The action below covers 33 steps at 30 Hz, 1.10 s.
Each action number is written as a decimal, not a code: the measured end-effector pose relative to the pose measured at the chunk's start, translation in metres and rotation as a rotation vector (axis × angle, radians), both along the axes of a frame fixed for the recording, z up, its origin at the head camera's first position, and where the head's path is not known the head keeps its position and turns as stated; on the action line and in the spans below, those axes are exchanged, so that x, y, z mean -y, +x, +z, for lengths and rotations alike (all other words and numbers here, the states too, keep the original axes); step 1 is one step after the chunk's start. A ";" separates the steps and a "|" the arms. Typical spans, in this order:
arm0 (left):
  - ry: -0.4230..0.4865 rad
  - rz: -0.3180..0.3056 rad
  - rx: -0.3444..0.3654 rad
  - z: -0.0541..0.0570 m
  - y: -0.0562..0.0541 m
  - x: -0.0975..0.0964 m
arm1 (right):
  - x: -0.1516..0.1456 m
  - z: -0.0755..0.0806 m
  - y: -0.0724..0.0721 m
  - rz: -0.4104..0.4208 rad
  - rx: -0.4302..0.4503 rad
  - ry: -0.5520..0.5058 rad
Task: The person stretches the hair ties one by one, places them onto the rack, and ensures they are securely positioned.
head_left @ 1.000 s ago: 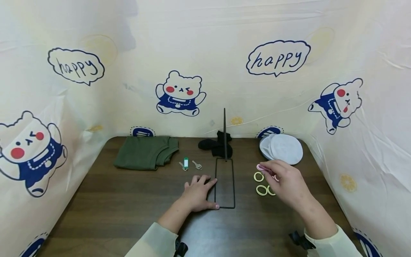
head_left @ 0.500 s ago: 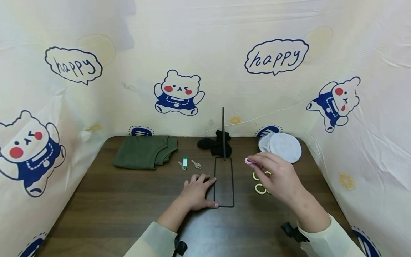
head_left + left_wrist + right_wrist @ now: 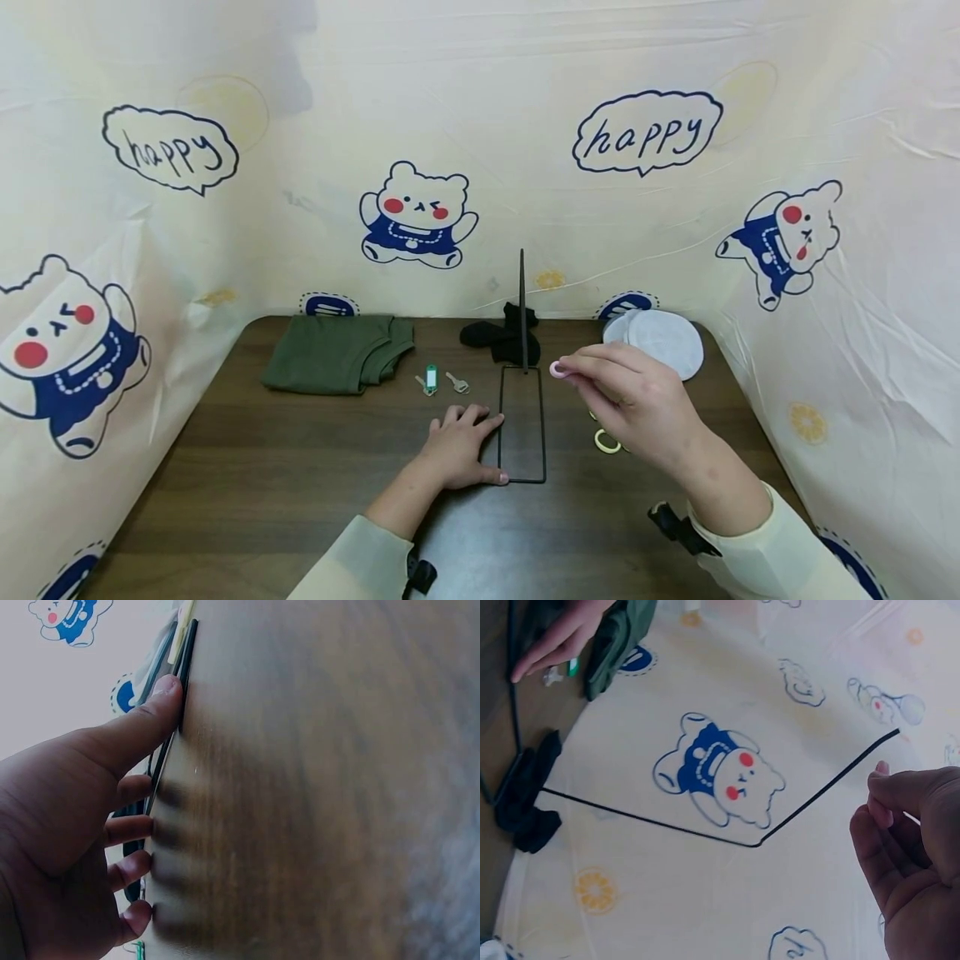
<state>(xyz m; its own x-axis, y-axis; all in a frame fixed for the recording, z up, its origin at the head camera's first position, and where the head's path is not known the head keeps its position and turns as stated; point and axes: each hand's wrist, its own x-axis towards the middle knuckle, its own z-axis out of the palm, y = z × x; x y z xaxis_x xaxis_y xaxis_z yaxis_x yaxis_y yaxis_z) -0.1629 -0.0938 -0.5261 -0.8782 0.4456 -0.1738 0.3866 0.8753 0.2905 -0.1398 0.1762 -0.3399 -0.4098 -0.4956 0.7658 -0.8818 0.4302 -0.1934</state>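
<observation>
A black wire stand (image 3: pixel 543 425) with a rectangular base rises into a thin rod (image 3: pixel 522 308); in the right wrist view the rod bends into an angled arm (image 3: pixel 829 787). My left hand (image 3: pixel 459 450) rests on the table, with its thumb and a finger touching the base's left side. Right of the rod, my right hand (image 3: pixel 648 404) is raised and pinches a small pink ring (image 3: pixel 556 369) between thumb and fingers. In the right wrist view the pink ring lies close to the arm's free tip. Pale yellow rings (image 3: pixel 606 442) lie under my right hand, partly hidden by it.
Black socks (image 3: pixel 487 335) lie behind the stand. Two keys, one with a green tag (image 3: pixel 431 380) and one plain key (image 3: pixel 457 383), lie left of it. A folded green garment (image 3: pixel 330 354) is at back left, and white round pieces (image 3: pixel 667 343) at back right.
My right hand has lifted the pink ring from beside the yellow rings and carried it left toward the rod. The left hand stays on the base.
</observation>
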 end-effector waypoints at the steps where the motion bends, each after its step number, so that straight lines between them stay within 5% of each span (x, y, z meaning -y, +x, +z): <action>1: 0.001 0.000 0.000 0.000 0.000 0.000 | 0.002 0.003 0.001 0.013 -0.005 -0.004; 17: 0.011 0.005 0.000 -0.004 -0.002 -0.001 | 0.025 0.020 0.003 0.145 -0.065 -0.059; 33: 0.022 0.027 0.016 -0.004 -0.004 -0.002 | 0.029 0.010 -0.010 0.112 -0.058 -0.034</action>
